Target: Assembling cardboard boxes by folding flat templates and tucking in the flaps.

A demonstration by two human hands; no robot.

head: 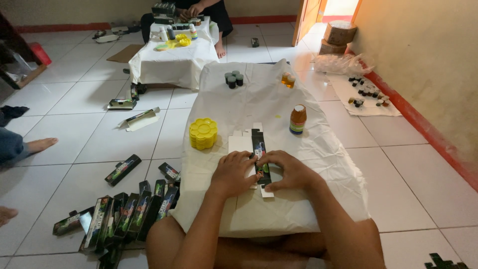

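Head view shows your left hand (233, 173) and right hand (290, 171) both pressing with bent fingers on a flat dark carton (260, 154), which lies on the white cloth (318, 149) before you. Just beyond it stand yellow trays (203, 133) and an orange bottle (298, 120); folded cartons (129, 211) lie on the floor at your left.

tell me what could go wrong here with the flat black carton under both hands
1. The flat black printed carton lies on a wrinkled white cloth, so pressing with the left hand and right hand may crease it crookedly.
2. The amber bottle with a white cap and the stack of yellow flower-shaped palettes stand close by; a swung elbow could topple them.
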